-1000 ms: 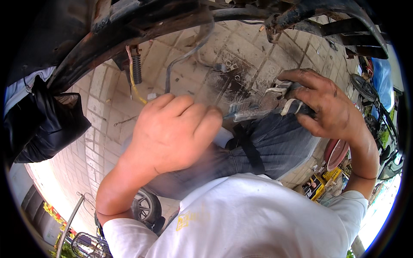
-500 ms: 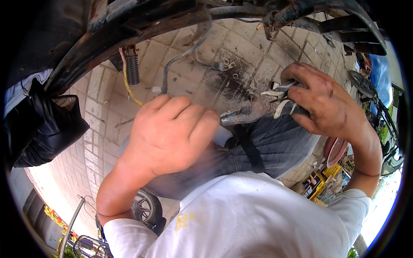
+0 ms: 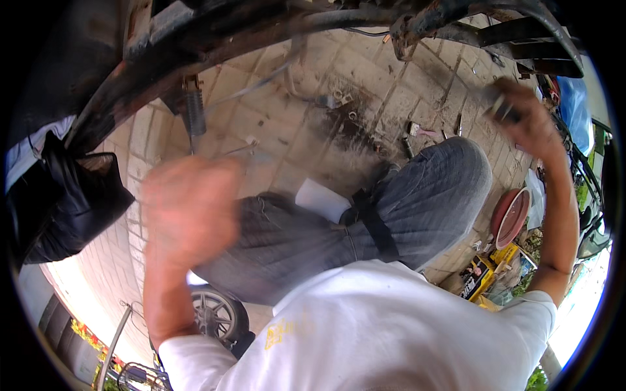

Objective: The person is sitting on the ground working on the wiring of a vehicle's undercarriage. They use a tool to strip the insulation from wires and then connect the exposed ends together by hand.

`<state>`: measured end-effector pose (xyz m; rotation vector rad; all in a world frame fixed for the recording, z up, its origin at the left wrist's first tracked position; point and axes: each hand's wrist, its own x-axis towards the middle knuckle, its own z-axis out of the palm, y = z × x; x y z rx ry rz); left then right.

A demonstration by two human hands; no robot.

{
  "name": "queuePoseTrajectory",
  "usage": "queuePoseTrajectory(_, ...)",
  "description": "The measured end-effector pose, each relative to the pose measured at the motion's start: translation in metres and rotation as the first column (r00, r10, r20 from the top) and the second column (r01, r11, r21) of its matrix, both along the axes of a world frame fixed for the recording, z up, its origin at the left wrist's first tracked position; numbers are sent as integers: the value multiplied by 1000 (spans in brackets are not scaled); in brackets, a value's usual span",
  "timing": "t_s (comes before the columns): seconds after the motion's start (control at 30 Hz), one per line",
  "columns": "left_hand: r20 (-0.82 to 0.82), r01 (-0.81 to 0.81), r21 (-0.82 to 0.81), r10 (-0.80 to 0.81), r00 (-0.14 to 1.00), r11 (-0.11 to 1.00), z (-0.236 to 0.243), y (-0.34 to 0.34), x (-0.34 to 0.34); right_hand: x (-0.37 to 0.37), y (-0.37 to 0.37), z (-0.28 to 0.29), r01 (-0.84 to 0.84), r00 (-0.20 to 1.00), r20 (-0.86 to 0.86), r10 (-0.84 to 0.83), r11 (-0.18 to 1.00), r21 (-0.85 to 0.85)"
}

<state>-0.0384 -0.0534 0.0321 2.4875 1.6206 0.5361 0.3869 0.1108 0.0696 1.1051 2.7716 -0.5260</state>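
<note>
My left hand (image 3: 192, 202) is smeared by motion at the left, over my grey jeans (image 3: 280, 241); what, if anything, it holds is unclear. My right hand (image 3: 521, 120) is raised at the upper right, closed on a blurred dark tool with pale parts (image 3: 505, 111), apparently pliers. On my lap lies a white piece (image 3: 319, 195) beside a black strap (image 3: 375, 228). Ahead of me are a black coiled spring (image 3: 193, 114) hanging under the vehicle frame and a loose grey cable (image 3: 254, 85).
A rusty black frame (image 3: 313, 19) arches overhead. A black bag (image 3: 72, 202) hangs at left. Small tools (image 3: 420, 130) lie on the dirty paving (image 3: 339, 65). A red basin (image 3: 512, 215), yellow box (image 3: 505, 257), blue plastic sheet (image 3: 574, 111) and wheel (image 3: 218, 313) surround me.
My hands have moved apart, the left leftward, the right up and rightward with its tool. The long object seen between them is no longer there, exposing my knee and tools on the paving.
</note>
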Motion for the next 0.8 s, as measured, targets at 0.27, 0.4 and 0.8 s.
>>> queuePoseTrajectory(0.27, 275, 176, -122, -138, 952, 977, -2, 25, 30, -43, -15, 4, 3, 983, -180, -26, 992, -127)
queuePoseTrajectory(0.4, 318, 196, -150, -141, 938, 969, -5, 22, 35, -83, -25, -4, -87, 955, -292, 50, 990, -115)
queuePoseTrajectory(0.8, 210, 173, -68, -155, 965, 983, -8, 15, 37, -121, -30, -7, -303, 950, -101, 296, 951, -62)
